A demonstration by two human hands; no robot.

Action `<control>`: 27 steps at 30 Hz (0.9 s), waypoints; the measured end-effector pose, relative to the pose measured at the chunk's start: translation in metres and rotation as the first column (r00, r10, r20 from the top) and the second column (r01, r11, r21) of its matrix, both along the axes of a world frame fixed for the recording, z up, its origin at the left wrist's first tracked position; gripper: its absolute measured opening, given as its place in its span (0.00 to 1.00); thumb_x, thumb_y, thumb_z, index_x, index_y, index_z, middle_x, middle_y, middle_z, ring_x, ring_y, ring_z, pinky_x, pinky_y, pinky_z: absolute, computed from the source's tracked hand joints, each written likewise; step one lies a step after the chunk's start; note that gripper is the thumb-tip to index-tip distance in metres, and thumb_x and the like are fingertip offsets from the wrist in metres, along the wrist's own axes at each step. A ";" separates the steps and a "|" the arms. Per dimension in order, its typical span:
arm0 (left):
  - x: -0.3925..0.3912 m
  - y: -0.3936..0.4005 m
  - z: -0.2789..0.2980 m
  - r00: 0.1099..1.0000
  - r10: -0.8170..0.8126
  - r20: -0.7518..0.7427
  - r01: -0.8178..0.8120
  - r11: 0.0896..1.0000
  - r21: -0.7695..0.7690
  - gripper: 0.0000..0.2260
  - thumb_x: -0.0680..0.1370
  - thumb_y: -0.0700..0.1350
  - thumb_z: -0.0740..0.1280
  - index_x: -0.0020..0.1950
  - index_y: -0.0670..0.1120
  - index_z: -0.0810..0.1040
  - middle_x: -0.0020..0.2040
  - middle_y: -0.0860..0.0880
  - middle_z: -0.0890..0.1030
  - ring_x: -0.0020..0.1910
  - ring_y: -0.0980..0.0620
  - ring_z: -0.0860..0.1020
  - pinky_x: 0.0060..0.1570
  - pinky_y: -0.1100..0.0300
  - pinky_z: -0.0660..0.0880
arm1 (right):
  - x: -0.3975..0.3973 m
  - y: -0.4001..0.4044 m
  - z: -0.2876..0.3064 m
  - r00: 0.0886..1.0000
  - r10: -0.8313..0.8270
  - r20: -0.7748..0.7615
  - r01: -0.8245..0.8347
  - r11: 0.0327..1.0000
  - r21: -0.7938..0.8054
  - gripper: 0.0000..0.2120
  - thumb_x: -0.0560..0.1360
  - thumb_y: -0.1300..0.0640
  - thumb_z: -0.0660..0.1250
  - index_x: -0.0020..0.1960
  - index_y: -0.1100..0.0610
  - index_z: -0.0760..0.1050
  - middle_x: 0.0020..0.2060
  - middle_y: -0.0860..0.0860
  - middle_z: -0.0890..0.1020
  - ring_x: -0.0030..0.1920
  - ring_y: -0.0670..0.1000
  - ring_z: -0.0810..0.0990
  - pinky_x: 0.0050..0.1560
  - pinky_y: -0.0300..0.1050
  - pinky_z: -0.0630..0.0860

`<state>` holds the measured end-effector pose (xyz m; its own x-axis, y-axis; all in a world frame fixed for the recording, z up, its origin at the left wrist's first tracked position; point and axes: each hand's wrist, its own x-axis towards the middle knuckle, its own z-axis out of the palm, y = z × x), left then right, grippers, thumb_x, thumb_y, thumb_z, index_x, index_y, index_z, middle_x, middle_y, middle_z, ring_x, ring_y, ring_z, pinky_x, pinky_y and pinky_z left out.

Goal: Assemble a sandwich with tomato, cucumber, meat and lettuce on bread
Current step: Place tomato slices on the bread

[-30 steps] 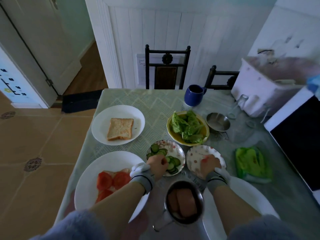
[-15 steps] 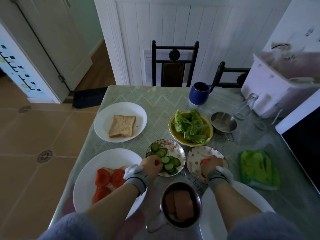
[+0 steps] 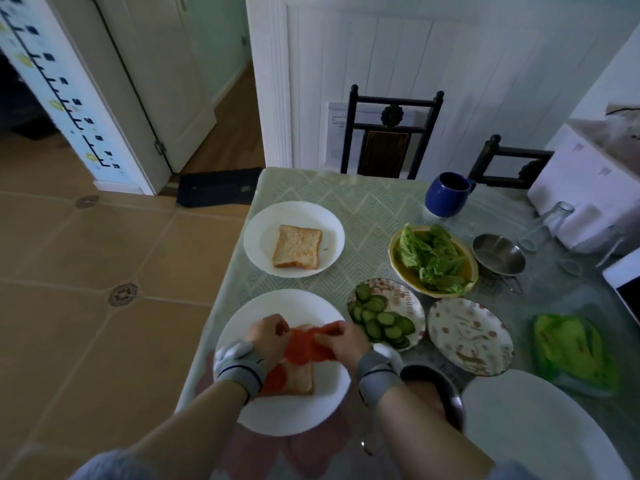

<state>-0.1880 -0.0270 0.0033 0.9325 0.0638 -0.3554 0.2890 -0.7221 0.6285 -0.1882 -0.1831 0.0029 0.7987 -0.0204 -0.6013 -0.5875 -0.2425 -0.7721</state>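
Over the near plate (image 3: 277,414), both hands (image 3: 268,337) (image 3: 346,341) pinch tomato slices (image 3: 304,346); no writing legible.

Table (image 3: 363,209) under pale green zigzag cloth. Directly on it: white plate (image 3: 332,237) far left, large white plate (image 3: 294,417) near left edge, patterned plate (image 3: 412,303) with cucumber, second patterned plate (image 3: 469,336) beside it, yellow bowl (image 3: 472,271), blue mug (image 3: 446,194), steel bowl (image 3: 498,252), metal pot (image 3: 450,393), green bag (image 3: 575,351), white plate (image 3: 540,434) near right.
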 end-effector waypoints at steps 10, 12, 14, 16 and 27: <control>-0.013 0.044 -0.022 0.967 -0.249 -0.060 0.254 0.960 0.115 0.14 0.76 0.45 0.63 0.60 0.43 0.74 0.60 0.45 0.77 0.60 0.46 0.75 0.58 0.58 0.69 | -0.026 0.043 -0.015 0.971 0.231 -0.054 -0.236 0.921 -0.309 0.13 0.70 0.57 0.73 0.31 0.47 0.72 0.32 0.44 0.76 0.46 0.51 0.78 0.51 0.46 0.75; -0.012 0.046 -0.025 0.960 -0.271 -0.063 0.277 0.955 0.108 0.15 0.76 0.46 0.62 0.61 0.43 0.73 0.61 0.45 0.76 0.60 0.46 0.74 0.60 0.57 0.68 | -0.027 0.043 -0.012 0.975 0.217 -0.047 -0.220 0.905 -0.366 0.10 0.71 0.57 0.71 0.33 0.48 0.74 0.35 0.47 0.79 0.47 0.52 0.78 0.49 0.42 0.72; -0.013 0.047 -0.024 0.955 -0.288 -0.065 0.293 0.952 0.086 0.15 0.76 0.46 0.62 0.61 0.42 0.73 0.62 0.45 0.76 0.61 0.46 0.74 0.61 0.57 0.68 | -0.029 0.041 -0.010 0.975 0.215 -0.054 -0.218 0.880 -0.423 0.02 0.72 0.56 0.69 0.44 0.55 0.79 0.45 0.53 0.82 0.50 0.53 0.78 0.48 0.39 0.69; -0.013 0.047 -0.024 0.949 -0.309 -0.058 0.312 0.949 0.045 0.14 0.76 0.46 0.63 0.60 0.43 0.74 0.61 0.46 0.77 0.60 0.47 0.74 0.59 0.58 0.68 | -0.029 0.040 -0.009 0.975 0.213 -0.063 -0.217 0.851 -0.479 0.04 0.73 0.57 0.68 0.46 0.56 0.78 0.47 0.55 0.80 0.48 0.52 0.76 0.47 0.39 0.68; 0.002 0.016 -0.012 0.963 -0.264 0.056 0.265 0.964 -0.010 0.06 0.74 0.42 0.64 0.46 0.41 0.77 0.51 0.41 0.80 0.47 0.46 0.74 0.47 0.58 0.67 | -0.019 0.017 -0.010 0.979 0.205 0.013 -0.164 0.819 -0.550 0.17 0.73 0.60 0.65 0.29 0.45 0.67 0.48 0.60 0.85 0.51 0.60 0.82 0.55 0.47 0.78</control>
<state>-0.1865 -0.0109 -0.0089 0.9329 -0.1936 -0.3037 0.0546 -0.7574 0.6507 -0.2074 -0.1656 -0.0072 0.8594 -0.1754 -0.4803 -0.4398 -0.7327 -0.5193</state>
